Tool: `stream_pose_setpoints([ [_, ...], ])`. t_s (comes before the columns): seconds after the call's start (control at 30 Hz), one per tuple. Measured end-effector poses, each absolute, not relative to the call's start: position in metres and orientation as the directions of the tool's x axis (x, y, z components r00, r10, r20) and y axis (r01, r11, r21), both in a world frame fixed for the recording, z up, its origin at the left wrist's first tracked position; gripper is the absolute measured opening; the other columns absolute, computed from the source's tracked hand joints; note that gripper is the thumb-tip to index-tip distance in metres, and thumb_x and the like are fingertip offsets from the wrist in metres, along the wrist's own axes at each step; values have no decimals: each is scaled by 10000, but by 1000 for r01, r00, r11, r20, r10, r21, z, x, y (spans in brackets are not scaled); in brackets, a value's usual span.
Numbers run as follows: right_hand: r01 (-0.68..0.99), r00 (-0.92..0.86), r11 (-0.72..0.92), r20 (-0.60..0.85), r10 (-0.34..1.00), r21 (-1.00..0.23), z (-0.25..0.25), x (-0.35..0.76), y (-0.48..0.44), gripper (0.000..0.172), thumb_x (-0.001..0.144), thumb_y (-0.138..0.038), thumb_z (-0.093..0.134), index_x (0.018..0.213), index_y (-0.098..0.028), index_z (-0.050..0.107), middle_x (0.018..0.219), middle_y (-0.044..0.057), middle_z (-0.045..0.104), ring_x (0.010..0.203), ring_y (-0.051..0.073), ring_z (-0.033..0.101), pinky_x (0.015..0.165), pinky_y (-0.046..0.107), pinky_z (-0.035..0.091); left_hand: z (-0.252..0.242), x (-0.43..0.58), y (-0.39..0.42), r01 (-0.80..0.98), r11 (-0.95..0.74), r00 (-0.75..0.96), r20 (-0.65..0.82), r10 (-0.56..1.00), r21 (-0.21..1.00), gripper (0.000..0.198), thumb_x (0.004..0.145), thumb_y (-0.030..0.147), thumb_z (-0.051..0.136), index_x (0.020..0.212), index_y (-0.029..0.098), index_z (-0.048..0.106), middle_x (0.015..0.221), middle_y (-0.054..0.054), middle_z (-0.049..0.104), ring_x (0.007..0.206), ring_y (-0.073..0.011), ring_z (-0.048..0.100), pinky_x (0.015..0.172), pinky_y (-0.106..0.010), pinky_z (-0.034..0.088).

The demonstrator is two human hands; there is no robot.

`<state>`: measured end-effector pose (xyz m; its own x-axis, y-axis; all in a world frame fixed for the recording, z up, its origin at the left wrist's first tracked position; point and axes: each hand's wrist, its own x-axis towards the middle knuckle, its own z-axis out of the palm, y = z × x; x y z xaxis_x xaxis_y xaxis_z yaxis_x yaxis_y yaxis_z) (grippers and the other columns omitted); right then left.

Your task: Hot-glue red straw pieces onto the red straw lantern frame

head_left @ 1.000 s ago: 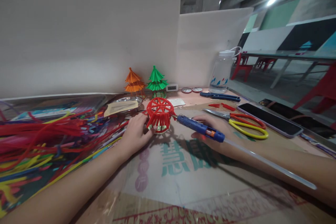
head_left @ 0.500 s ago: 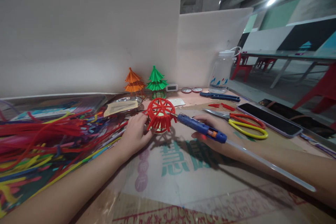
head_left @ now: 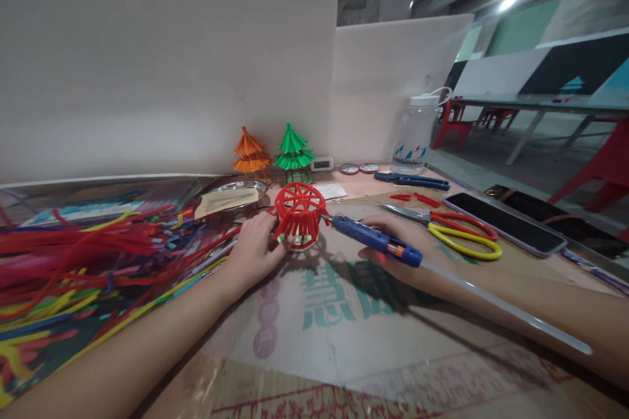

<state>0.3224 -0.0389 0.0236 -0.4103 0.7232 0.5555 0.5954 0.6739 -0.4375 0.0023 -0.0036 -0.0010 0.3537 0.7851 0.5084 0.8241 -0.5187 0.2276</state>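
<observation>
A round red frame of pipe cleaners (head_left: 301, 203), with spokes on top and short strips hanging at the front, stands in the middle of the table. My left hand (head_left: 258, 245) grips its left side, the fingertips partly hidden behind it. In my right hand (head_left: 400, 242) is a blue hot glue gun (head_left: 376, 239), held around the handle. Its nozzle points left, at or very near the frame's right edge; I cannot tell if they touch. A long clear glue stick (head_left: 511, 309) sticks out of its back end.
Loose coloured pipe cleaners (head_left: 98, 249) heap up on the left. Behind stand an orange pagoda (head_left: 248, 154), a green pagoda (head_left: 293, 154) and a metal dish (head_left: 255, 191). Scissors (head_left: 464, 236), a phone (head_left: 506, 222), blue pliers-like tool (head_left: 411, 181) and a water bottle (head_left: 411, 137) occupy the right.
The red frame has turned or tilted slightly, with its hanging strips shifting and more of its pale base showing. The glue gun's back end has moved a touch left.
</observation>
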Motion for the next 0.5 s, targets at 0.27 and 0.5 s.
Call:
stream_pose_setpoints([
  [0.27, 608, -421, 670, 542, 727, -427, 23, 323, -37, 322, 861, -380, 719, 1161, -272, 672, 988, 58, 765, 815, 245, 739, 711, 375, 577, 1, 2, -5, 818, -526, 364, 498, 787, 233, 325, 954, 475, 503, 1083, 200, 617, 1038, -119, 651, 1036, -314, 619, 923, -457, 476],
  [0.5, 552, -414, 698, 577, 704, -456, 21, 324, -39, 343, 846, -398, 745, 1146, -265, 647, 952, 41, 759, 771, 236, 727, 685, 369, 560, 1, 2, -2, 792, -539, 358, 497, 790, 286, 354, 960, 492, 494, 1081, 187, 627, 1057, -132, 669, 1020, -309, 634, 919, -463, 504],
])
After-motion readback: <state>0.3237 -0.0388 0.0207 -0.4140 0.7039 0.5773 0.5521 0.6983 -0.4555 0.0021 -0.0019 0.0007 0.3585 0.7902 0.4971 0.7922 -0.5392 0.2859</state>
